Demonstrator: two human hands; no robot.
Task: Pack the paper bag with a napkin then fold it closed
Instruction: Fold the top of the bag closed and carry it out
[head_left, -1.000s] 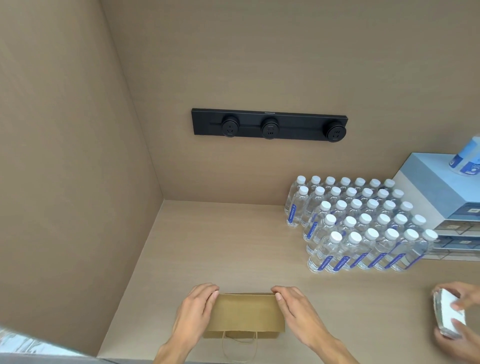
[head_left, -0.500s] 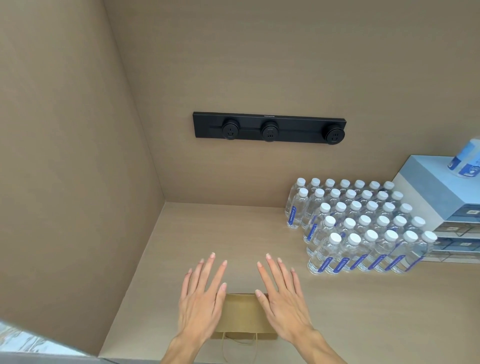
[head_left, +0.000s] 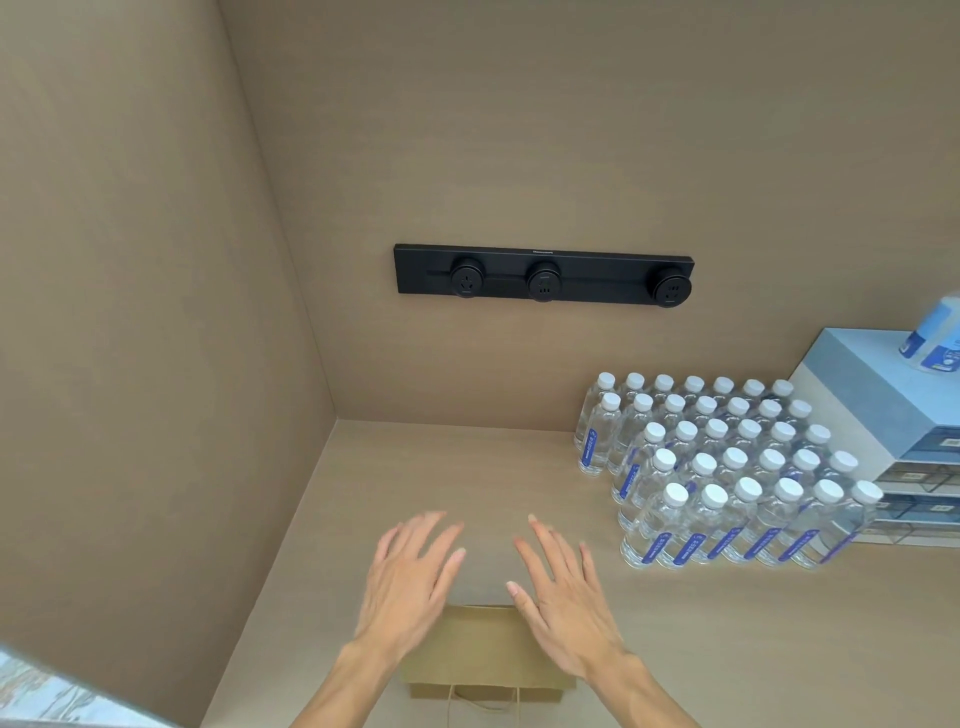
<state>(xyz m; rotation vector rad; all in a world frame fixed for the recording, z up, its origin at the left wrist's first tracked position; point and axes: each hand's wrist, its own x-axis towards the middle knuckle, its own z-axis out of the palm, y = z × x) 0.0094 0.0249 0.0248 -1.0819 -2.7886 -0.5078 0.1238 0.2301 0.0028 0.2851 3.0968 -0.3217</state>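
Observation:
A brown paper bag lies flat on the beige counter near the front edge, its string handle toward me. My left hand hovers over the bag's left side with fingers spread and nothing in it. My right hand is over the bag's right side, also flat, fingers apart and empty. Both palms face down, fingers pointing away from me past the bag's far edge. No napkin shows in view.
Several water bottles with white caps stand in a block at the right. A blue-and-white drawer box sits behind them with a bottle on top. A black socket strip hangs on the back wall. A side wall closes the left.
Both hands left the bag's edges and opened flat, moving forward over it. The other person's hands with a white pack at the right edge have gone from view.

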